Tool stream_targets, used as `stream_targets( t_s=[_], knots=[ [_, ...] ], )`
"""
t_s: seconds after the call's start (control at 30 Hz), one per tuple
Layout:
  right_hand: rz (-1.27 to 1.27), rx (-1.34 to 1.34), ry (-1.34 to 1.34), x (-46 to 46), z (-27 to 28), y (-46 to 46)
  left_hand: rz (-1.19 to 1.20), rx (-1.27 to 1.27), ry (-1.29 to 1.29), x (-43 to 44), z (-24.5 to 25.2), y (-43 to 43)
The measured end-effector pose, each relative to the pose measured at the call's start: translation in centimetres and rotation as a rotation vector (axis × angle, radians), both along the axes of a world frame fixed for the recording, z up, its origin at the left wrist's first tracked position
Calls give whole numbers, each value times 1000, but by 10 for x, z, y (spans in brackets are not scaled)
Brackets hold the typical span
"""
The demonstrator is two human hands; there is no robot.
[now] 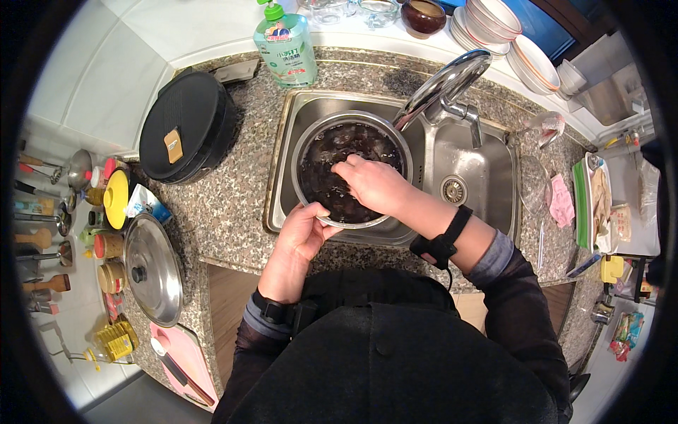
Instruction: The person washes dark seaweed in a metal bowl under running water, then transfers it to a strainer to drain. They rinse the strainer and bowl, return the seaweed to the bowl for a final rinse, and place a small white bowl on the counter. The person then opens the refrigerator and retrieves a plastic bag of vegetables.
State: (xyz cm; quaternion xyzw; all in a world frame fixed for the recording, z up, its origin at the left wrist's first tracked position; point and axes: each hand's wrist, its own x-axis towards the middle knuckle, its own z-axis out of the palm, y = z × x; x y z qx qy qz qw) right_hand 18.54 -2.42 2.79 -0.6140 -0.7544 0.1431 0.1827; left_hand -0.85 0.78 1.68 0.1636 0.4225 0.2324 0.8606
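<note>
A round stainless steel basin (298, 175) sits in the left bowl of the double sink (278, 175). Dark, wet contents (344, 140) fill it, with liquid glinting on top; what they are is unclear. My left hand (307, 230) grips the near rim, thumb over the edge and fingers outside. Over the middle of the basin, my right hand (373, 183) reaches down with curled fingers at the surface of the contents. Its fingertips are partly hidden, so anything pinched between them cannot be seen. The chrome faucet (445, 87) arches over the basin's far right side.
A soap pump bottle (288, 50) stands behind the sink. Left of it sits a black electric pan (185, 122). A steel lid (153, 270) and a pink cutting board with a knife (183, 365) lie at left. At right is a pink cloth (560, 201); bowls (492, 21) line the sill.
</note>
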Motion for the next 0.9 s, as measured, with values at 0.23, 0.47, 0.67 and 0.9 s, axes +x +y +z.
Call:
stream_targets(
  t_s=[0.23,0.47,0.67,0.9],
  knots=[
    [-24,78,26,-1,21,15,-48,34,-8,-5,-19,1],
    [-56,295,-44,18,20,18,-73,-15,1,-8,-23,15],
    [-94,-1,-76,26,6,8,-103,-27,-14,-12,-28,12],
    [-66,-30,-72,12,-17,9,-107,-27,-10,-10,-29,19]
  ],
)
